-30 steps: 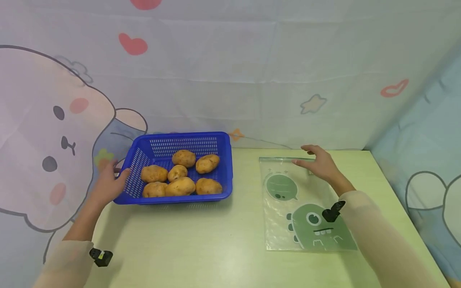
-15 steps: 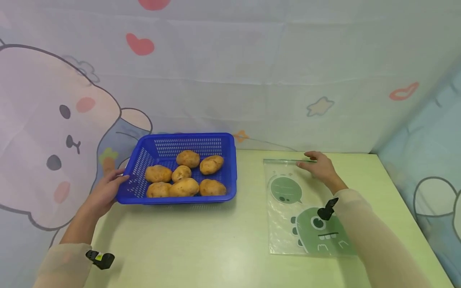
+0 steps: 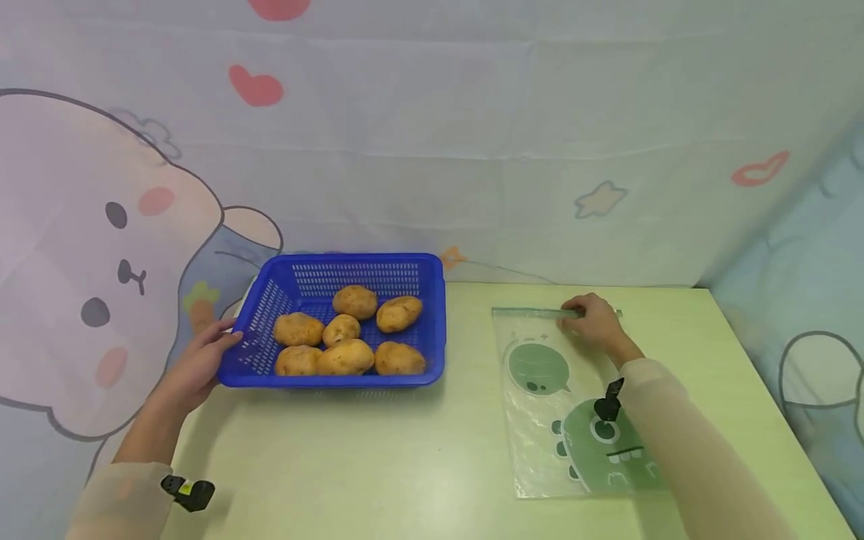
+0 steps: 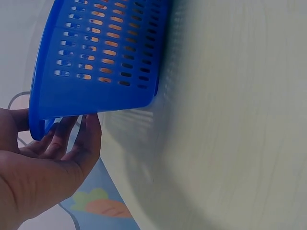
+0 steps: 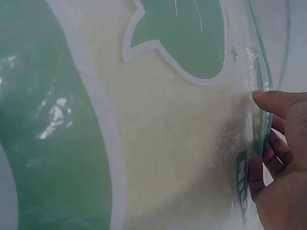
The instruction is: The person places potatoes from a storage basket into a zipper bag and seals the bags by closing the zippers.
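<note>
A blue plastic basket [image 3: 337, 381] with slotted walls sits at the back left of the table, several potatoes [image 3: 346, 357] lying in it. My left hand [image 3: 192, 369] grips its left rim; in the left wrist view the thumb is over the rim and the fingers curl beneath it. To the right, a clear zip bag [image 3: 529, 442] with a green cartoon monster print lies with its zip edge toward the wall. My right hand [image 3: 594, 327] pinches that zip edge [image 5: 265, 72] near its right end, the thumb on the near face and other fingers behind.
The pale yellow-green table [image 3: 378, 465] ends at a cloth-covered wall [image 3: 432, 135] behind. Another printed cloth [image 3: 803, 300] runs along the right edge. A small black camera [image 3: 189, 493] is on the left sleeve, another camera [image 3: 610, 401] on the right.
My left hand has closed in on the basket's left rim and taken hold of it. My right hand has lowered onto the bag's zip edge and pinched it; the bag has shifted slightly nearer.
</note>
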A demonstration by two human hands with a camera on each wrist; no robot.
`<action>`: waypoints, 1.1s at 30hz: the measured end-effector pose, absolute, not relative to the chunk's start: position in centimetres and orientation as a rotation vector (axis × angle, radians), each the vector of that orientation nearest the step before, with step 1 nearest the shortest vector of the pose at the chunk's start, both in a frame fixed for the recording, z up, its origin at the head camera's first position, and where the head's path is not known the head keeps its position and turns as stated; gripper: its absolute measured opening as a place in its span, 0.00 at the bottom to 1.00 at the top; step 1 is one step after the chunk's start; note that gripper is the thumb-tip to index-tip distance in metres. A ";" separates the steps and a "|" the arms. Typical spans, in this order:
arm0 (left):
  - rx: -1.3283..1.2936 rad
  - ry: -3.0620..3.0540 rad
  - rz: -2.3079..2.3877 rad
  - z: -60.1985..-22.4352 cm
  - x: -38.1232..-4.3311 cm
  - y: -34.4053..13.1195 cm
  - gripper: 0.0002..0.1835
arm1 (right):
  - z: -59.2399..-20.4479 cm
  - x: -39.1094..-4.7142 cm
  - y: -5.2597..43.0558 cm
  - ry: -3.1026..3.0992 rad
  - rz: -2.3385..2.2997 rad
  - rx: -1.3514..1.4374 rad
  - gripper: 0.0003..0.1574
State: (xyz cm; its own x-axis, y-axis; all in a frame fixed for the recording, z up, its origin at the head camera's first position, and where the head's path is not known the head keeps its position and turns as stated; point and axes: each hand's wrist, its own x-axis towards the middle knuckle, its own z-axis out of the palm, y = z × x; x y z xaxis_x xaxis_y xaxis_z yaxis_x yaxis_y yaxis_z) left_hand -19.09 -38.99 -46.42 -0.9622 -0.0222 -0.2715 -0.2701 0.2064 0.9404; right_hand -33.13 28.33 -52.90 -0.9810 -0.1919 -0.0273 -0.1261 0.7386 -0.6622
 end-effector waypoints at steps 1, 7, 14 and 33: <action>-0.285 2.284 1.832 -46.4 -19.1 -39.0 0.34 | -53.0 -33.2 28.3 2.844 -1.059 -0.265 0.25; -0.315 2.324 1.789 -46.4 -19.0 -38.8 0.34 | -53.2 -33.7 28.2 2.861 -1.018 -0.287 0.18; -0.362 2.335 1.795 -46.6 -18.6 -39.0 0.34 | -53.4 -33.9 27.8 2.827 -1.018 -0.287 0.18; -0.328 2.432 1.732 -46.2 -18.8 -38.4 0.32 | -53.5 -34.9 27.5 2.808 -1.074 -0.276 0.16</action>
State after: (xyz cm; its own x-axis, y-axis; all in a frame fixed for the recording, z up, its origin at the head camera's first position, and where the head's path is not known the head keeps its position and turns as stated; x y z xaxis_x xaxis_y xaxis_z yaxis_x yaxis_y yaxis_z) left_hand -18.77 -38.42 -46.22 -0.9669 -0.0968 -0.2363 -0.2549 0.3144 0.9144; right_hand -34.87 27.52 -53.49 -0.9759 -0.2128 -0.0493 -0.1255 0.7311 -0.6707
